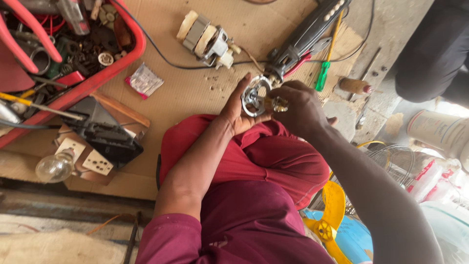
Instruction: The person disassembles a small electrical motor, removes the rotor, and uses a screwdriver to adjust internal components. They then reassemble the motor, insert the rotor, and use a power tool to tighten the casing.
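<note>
Head view, looking down at both hands above the lap. The left hand (238, 108) is half open, palm up, fingers curled loosely under a small metal bracket (254, 96), which rests against its fingertips. The bracket is a round, silvery, stamped plate with open cut-outs between thin spokes and a raised hub at its centre; its rim is bright and slightly worn. The right hand (299, 108) is closed around a screwdriver (277, 103), of which only the clear amber handle end shows, touching the bracket's right edge; whether its tip sits in a screw cannot be told.

Just beyond the hands lies a black power tool (305, 36), its nose almost touching the bracket's far rim. To the right of the right hand lie a green screwdriver (323, 76) and a brown wooden handle (353, 86). Beyond the left hand, well apart, lies a small motor (207, 40) with pale windings, on cardboard (190, 93). Farther to the left of the left hand are a foil packet (144, 79), a red tray (93, 80) of tools and parts, a black socket block (110, 139) and a clear bulb (54, 166). Below the right forearm, a yellow fan blade (332, 215) and a wire guard (393, 161).
</note>
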